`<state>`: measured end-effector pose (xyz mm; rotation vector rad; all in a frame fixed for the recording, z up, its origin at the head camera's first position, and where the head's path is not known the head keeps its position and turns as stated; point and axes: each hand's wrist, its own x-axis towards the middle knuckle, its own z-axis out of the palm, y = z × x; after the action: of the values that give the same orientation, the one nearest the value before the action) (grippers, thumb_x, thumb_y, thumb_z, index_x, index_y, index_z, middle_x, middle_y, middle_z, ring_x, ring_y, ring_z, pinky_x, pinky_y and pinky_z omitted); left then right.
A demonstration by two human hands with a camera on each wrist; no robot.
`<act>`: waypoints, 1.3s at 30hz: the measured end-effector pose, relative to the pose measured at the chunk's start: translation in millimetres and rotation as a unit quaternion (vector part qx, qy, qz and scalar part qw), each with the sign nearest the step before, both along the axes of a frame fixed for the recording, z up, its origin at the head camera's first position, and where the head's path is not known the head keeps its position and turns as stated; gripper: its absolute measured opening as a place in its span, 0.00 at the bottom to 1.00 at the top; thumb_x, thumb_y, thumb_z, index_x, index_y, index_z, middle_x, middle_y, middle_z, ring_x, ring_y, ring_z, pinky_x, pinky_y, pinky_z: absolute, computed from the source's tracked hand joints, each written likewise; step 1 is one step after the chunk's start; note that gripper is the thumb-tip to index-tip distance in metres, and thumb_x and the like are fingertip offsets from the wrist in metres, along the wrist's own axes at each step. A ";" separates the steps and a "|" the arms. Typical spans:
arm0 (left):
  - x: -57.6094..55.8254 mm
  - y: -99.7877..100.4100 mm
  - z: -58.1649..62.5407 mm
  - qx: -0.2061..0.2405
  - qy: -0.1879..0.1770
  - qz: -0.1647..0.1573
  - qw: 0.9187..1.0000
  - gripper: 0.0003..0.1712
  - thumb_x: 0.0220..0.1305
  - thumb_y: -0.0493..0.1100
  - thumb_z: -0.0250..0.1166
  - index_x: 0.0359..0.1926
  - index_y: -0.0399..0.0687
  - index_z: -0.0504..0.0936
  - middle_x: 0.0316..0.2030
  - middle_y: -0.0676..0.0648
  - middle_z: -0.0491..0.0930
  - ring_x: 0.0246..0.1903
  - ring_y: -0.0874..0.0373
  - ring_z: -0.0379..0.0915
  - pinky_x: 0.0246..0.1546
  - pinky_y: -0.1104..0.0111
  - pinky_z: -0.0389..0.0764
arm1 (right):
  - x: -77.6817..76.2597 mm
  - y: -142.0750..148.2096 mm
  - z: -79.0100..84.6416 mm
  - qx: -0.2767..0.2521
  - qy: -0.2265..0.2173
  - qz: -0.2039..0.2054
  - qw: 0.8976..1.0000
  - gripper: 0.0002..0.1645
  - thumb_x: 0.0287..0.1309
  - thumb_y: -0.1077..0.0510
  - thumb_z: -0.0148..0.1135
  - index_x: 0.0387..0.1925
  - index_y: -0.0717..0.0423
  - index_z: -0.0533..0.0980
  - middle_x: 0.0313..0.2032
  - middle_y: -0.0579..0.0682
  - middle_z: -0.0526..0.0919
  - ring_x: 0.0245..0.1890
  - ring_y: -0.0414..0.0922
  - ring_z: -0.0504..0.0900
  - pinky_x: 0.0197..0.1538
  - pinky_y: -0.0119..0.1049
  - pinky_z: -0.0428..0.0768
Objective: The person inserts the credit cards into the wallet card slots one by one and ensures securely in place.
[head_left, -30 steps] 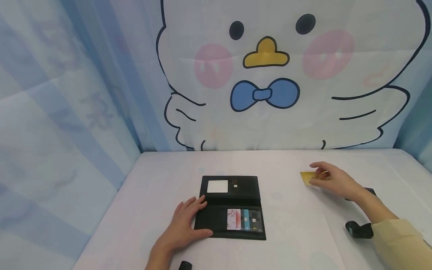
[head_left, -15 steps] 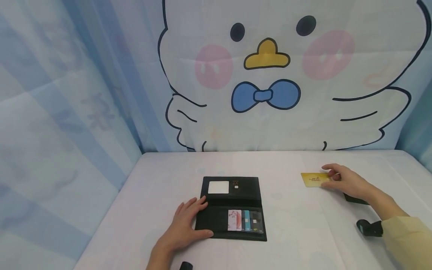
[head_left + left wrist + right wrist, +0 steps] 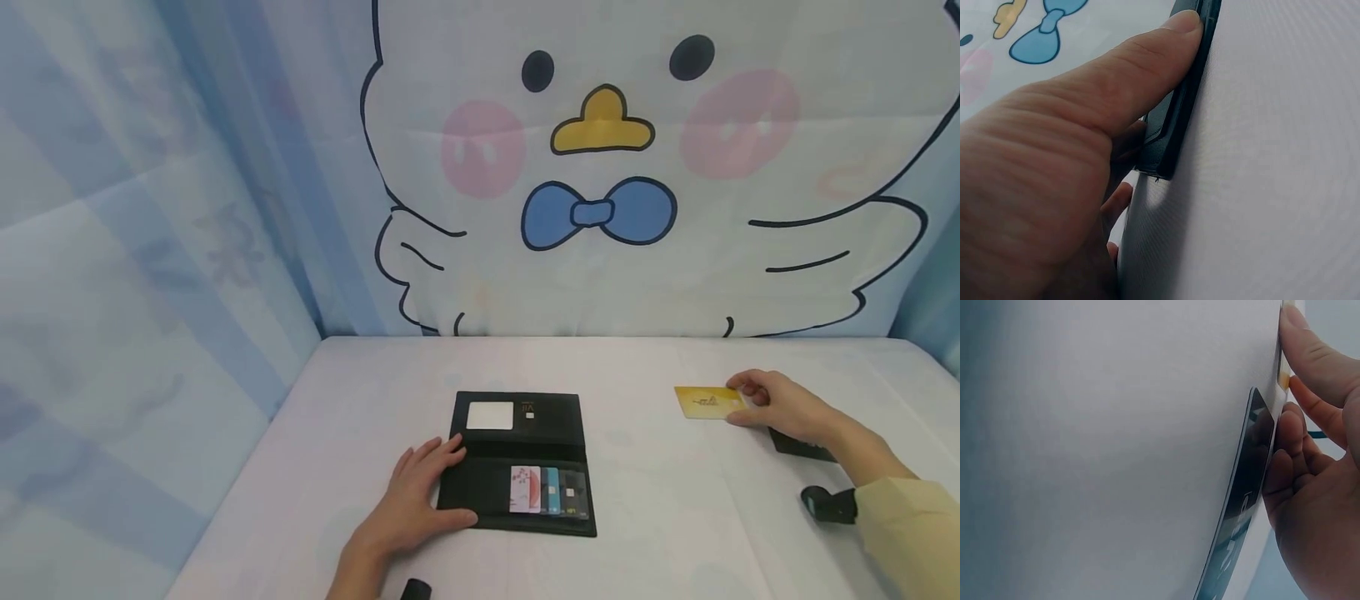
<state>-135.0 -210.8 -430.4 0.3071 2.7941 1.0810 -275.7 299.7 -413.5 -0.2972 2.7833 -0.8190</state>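
Observation:
A black bifold card wallet (image 3: 480, 492) lies unfolded on the white-covered table. Several cards (image 3: 551, 490) fill its lower clear pockets; a white panel (image 3: 490, 415) shows in the upper half. My left hand (image 3: 412, 504) rests on the wallet's left side, thumb (image 3: 1172, 44) along its near edge, fingers spread and fairly straight. Toward the back right, my right hand (image 3: 787, 406) holds the right end of a yellow card (image 3: 701, 403) low over the cloth, index fingertip at its far edge and thumb at its near edge. The right wrist view shows only a sliver of that card.
A dark card (image 3: 798, 446) with pale lettering lies partly under my right hand and forearm. Black wrist cameras sit by the right sleeve (image 3: 911, 521) and the left wrist. A cartoon-printed curtain (image 3: 600, 283) borders the table at the back.
My right hand has slid right along the yellow card to its right end, uncovering most of its face. The card stays about where it was. The left hand holds its place on the wallet.

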 end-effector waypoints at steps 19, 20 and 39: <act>-2.3 0.7 -1.9 -0.006 0.000 -0.003 1.000 0.48 0.50 0.60 0.78 0.69 0.45 0.73 0.75 0.49 0.61 0.76 0.45 0.44 0.74 0.43 0.34 | 7.9 1.1 1.7 0.011 0.013 -0.022 1.000 0.43 0.54 0.50 0.77 0.55 0.72 0.62 0.43 0.69 0.75 0.40 0.58 0.72 0.43 0.47 0.77; -2.4 0.7 -2.0 -0.006 0.001 -0.003 1.000 0.48 0.50 0.60 0.78 0.69 0.45 0.73 0.75 0.49 0.61 0.76 0.45 0.44 0.74 0.43 0.34 | 8.3 0.7 2.3 0.013 0.012 -0.021 1.000 0.44 0.54 0.49 0.77 0.56 0.73 0.62 0.43 0.68 0.75 0.40 0.57 0.73 0.43 0.46 0.77; -1.2 -0.8 -2.3 -0.005 0.002 -0.001 1.000 0.48 0.50 0.59 0.78 0.69 0.45 0.73 0.75 0.48 0.61 0.76 0.45 0.44 0.74 0.42 0.34 | 19.3 -24.5 9.4 -0.039 0.041 -0.002 0.998 0.44 0.57 0.50 0.75 0.61 0.77 0.67 0.46 0.62 0.77 0.42 0.52 0.74 0.40 0.33 0.78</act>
<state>-136.2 -211.5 -432.7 0.3105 2.8003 1.0682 -256.4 275.2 -404.1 -0.3466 2.8316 -0.9388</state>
